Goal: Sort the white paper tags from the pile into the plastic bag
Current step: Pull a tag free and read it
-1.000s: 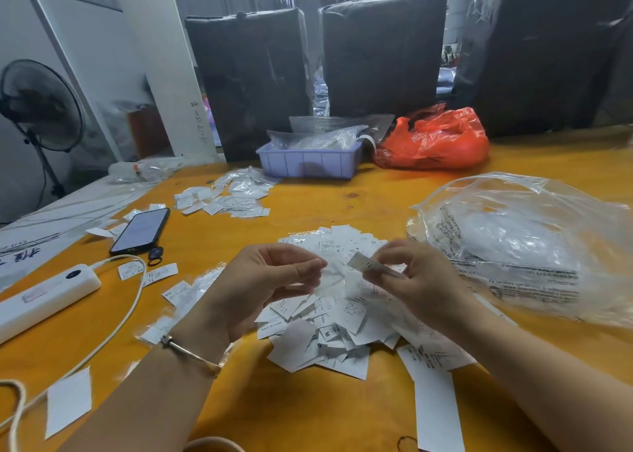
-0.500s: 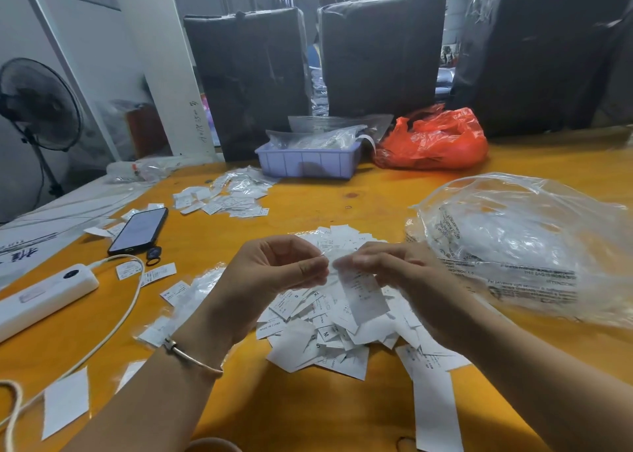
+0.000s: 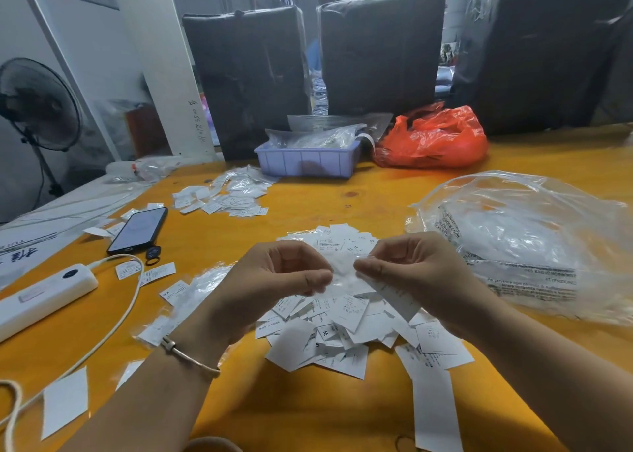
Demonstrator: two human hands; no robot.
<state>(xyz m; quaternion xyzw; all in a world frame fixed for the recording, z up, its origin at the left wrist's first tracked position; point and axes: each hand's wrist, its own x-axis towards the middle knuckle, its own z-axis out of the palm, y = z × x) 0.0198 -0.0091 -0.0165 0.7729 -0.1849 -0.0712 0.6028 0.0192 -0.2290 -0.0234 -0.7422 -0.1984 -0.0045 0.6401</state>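
Observation:
A pile of white paper tags (image 3: 342, 328) lies on the orange table in front of me. Both hands hover just above it, fingertips nearly touching. My left hand (image 3: 274, 280) pinches the edge of a small clear plastic bag (image 3: 342, 273), which is blurred and hard to make out. My right hand (image 3: 418, 273) pinches a white tag (image 3: 394, 296) that hangs down below its fingers, at the mouth of that small bag. A large crumpled clear plastic bag (image 3: 520, 246) with printed text lies to the right.
A phone (image 3: 138, 229), a white power strip (image 3: 44, 296) with its cable, and loose tags lie at left. Another heap of tags and small bags (image 3: 226, 195) sits farther back, near a lilac tray (image 3: 308, 162) and a red plastic bag (image 3: 435, 140). Black wrapped bundles stand behind.
My hands have come together over the pile. The right hand brought its tag leftward to the small clear bag held by the left hand.

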